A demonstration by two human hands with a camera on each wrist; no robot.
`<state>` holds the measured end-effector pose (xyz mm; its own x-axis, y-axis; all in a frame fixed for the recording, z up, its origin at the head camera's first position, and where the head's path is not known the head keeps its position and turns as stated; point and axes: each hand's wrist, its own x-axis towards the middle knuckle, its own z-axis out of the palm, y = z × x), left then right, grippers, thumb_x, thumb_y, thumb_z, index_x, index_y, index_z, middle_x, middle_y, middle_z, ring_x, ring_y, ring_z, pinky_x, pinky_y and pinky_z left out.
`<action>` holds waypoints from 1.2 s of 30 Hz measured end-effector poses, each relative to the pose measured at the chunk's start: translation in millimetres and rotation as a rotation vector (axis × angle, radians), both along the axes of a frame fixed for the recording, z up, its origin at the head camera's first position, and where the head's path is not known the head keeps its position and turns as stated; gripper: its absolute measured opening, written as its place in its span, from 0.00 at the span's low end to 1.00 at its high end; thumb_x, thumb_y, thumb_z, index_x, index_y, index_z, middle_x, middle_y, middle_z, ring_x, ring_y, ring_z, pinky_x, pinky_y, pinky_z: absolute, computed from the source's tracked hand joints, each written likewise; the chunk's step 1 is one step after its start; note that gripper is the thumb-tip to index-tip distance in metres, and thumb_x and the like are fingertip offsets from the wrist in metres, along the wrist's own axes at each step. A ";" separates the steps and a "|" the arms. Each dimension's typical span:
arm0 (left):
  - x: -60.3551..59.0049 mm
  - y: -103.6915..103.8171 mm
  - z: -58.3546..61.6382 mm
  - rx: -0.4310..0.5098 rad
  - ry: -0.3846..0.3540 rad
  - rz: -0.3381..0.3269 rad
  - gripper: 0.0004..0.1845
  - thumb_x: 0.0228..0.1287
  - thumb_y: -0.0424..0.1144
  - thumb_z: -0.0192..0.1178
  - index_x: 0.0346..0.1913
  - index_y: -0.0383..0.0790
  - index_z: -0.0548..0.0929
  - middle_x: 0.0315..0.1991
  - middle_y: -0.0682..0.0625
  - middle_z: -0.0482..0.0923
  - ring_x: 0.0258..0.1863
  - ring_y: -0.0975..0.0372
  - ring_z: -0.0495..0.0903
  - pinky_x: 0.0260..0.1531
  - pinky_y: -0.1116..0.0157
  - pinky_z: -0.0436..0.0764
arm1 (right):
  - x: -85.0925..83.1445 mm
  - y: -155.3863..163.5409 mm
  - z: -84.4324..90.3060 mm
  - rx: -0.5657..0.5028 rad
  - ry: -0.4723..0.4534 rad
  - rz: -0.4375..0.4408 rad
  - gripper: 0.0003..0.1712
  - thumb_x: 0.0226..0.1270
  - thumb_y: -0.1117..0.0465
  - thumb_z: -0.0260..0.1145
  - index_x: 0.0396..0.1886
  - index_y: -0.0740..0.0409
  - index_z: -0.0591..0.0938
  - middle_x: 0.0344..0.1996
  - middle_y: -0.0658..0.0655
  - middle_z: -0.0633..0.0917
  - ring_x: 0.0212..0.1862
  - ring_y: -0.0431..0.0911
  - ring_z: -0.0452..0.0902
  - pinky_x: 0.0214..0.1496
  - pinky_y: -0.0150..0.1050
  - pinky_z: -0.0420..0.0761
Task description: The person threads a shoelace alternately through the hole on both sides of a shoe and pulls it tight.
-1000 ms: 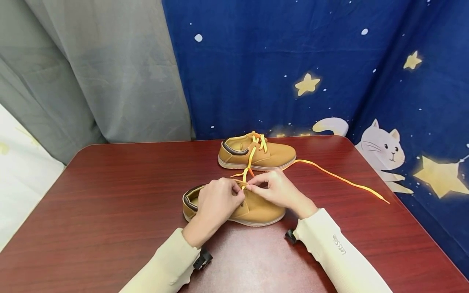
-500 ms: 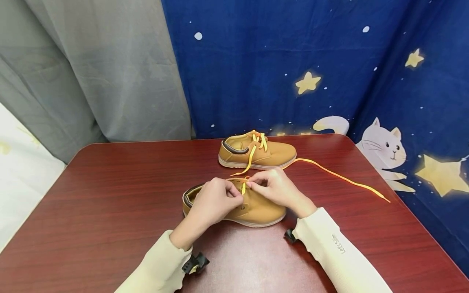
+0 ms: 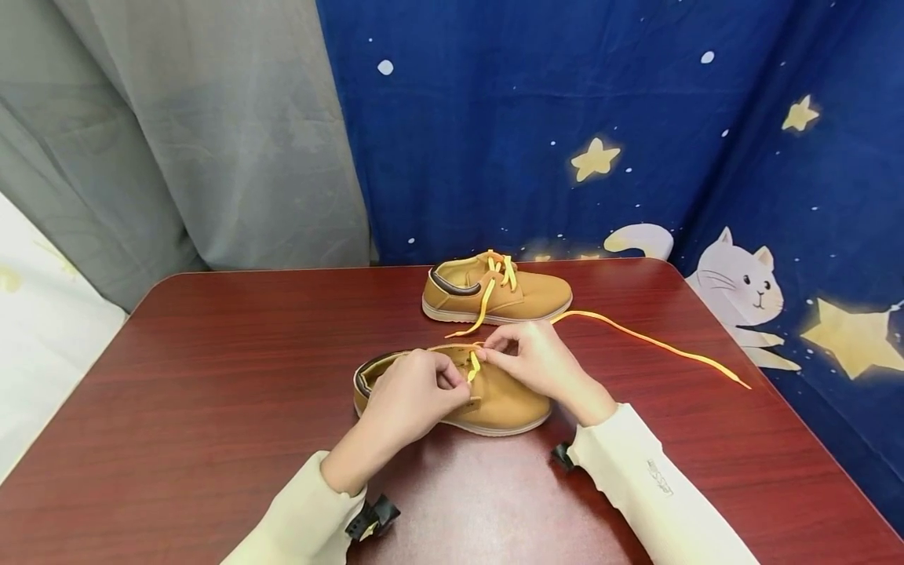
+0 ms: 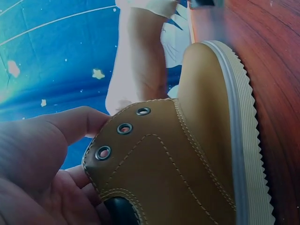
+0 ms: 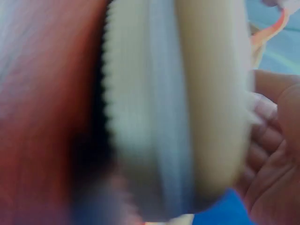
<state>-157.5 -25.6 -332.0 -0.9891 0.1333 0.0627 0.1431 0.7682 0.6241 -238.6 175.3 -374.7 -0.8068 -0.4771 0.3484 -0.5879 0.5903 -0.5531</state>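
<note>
A tan near shoe (image 3: 504,404) lies on its sole on the red-brown table (image 3: 212,377), toe to the right. My left hand (image 3: 448,382) grips its eyelet flap; in the left wrist view the thumb (image 4: 65,125) rests beside the empty eyelets (image 4: 124,128) of this shoe (image 4: 187,164). My right hand (image 3: 496,357) pinches a yellow-orange lace (image 3: 472,366) just above the flap. The lace's loose length (image 3: 650,340) trails right across the table. The right wrist view is blurred: the pale sole (image 5: 140,117) and my curled fingers (image 5: 274,154) show.
A second tan shoe (image 3: 497,297), laced in yellow, stands behind near the table's far edge. A grey curtain (image 3: 176,141) and a blue star-and-cat cloth (image 3: 600,118) hang at the back. The table's right edge (image 3: 798,408) lies near the lace end.
My left hand has drawn back a little toward me along the shoe. The right hand has edged up with the lace, and the loose length has shifted slightly on the table.
</note>
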 end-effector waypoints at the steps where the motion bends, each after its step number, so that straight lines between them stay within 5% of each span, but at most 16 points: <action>1: -0.4 -0.5 -0.5 0.007 -0.005 0.003 0.06 0.49 0.40 0.69 0.20 0.54 0.84 0.17 0.64 0.79 0.20 0.69 0.74 0.23 0.67 0.72 | 2.2 -0.3 3.4 0.015 -0.015 -0.010 0.09 0.62 0.53 0.75 0.23 0.47 0.87 0.19 0.41 0.85 0.25 0.32 0.76 0.29 0.29 0.75; 3: -1.0 -1.2 -1.2 0.012 -0.009 0.004 0.06 0.49 0.40 0.68 0.19 0.54 0.83 0.17 0.64 0.79 0.20 0.69 0.74 0.22 0.67 0.72 | 7.4 -0.6 10.9 0.039 -0.085 -0.002 0.12 0.62 0.54 0.74 0.19 0.47 0.85 0.15 0.42 0.82 0.22 0.34 0.73 0.25 0.30 0.72; 6: -1.6 -1.9 -2.2 0.021 -0.010 0.004 0.06 0.49 0.41 0.68 0.20 0.54 0.84 0.17 0.63 0.79 0.20 0.68 0.74 0.21 0.67 0.72 | 15.2 -1.6 21.0 0.037 -0.307 0.111 0.15 0.68 0.57 0.68 0.19 0.52 0.86 0.13 0.46 0.82 0.18 0.36 0.73 0.21 0.30 0.71; 10: -2.5 -1.1 -3.0 0.019 -0.006 0.010 0.06 0.51 0.43 0.70 0.21 0.53 0.84 0.19 0.63 0.80 0.21 0.68 0.75 0.22 0.67 0.73 | 20.5 -3.0 24.5 -0.020 -0.610 0.251 0.20 0.78 0.57 0.55 0.31 0.61 0.89 0.19 0.52 0.86 0.18 0.37 0.74 0.18 0.31 0.71; 13: -2.9 -0.8 -3.5 0.014 -0.010 0.014 0.06 0.52 0.44 0.71 0.22 0.53 0.85 0.20 0.63 0.81 0.22 0.69 0.75 0.22 0.67 0.73 | 21.0 -4.1 22.7 -0.080 -0.704 0.282 0.22 0.80 0.59 0.50 0.38 0.66 0.87 0.22 0.52 0.86 0.19 0.37 0.72 0.18 0.29 0.69; 17: -2.7 -0.9 -4.2 0.018 -0.012 0.009 0.06 0.51 0.42 0.70 0.22 0.54 0.85 0.19 0.63 0.81 0.21 0.68 0.75 0.22 0.67 0.73 | 21.0 -3.2 20.4 -0.144 -0.751 0.277 0.20 0.78 0.60 0.50 0.40 0.68 0.85 0.24 0.50 0.84 0.20 0.36 0.72 0.19 0.28 0.69; 25: -2.7 -4.1 -3.6 0.033 -0.002 -0.031 0.07 0.53 0.40 0.67 0.21 0.53 0.84 0.18 0.63 0.79 0.20 0.68 0.74 0.23 0.67 0.72 | 20.5 -5.1 14.3 -0.269 -0.783 0.235 0.12 0.72 0.56 0.65 0.41 0.61 0.87 0.24 0.48 0.83 0.26 0.39 0.76 0.26 0.30 0.75; 31: -3.3 -15.0 0.9 -0.016 -0.020 -0.193 0.06 0.60 0.46 0.70 0.26 0.54 0.88 0.23 0.64 0.82 0.24 0.69 0.73 0.28 0.69 0.73 | 20.1 -4.1 11.4 -0.341 -0.844 0.230 0.14 0.70 0.60 0.66 0.44 0.69 0.86 0.25 0.47 0.85 0.28 0.38 0.78 0.27 0.29 0.76; 36: -5.4 -22.8 0.9 -0.052 0.018 -0.319 0.03 0.58 0.38 0.70 0.29 0.51 0.88 0.26 0.63 0.82 0.26 0.70 0.73 0.31 0.71 0.73 | 19.8 -2.2 10.7 -0.326 -0.855 0.221 0.15 0.70 0.58 0.67 0.45 0.68 0.86 0.24 0.47 0.85 0.29 0.37 0.79 0.27 0.29 0.76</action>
<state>-162.9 -48.4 -331.1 -0.8956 0.4402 0.0647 0.3927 0.7138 0.5799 -218.8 173.1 -363.9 -0.7536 -0.6330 -0.1773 0.0141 0.2542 -0.9671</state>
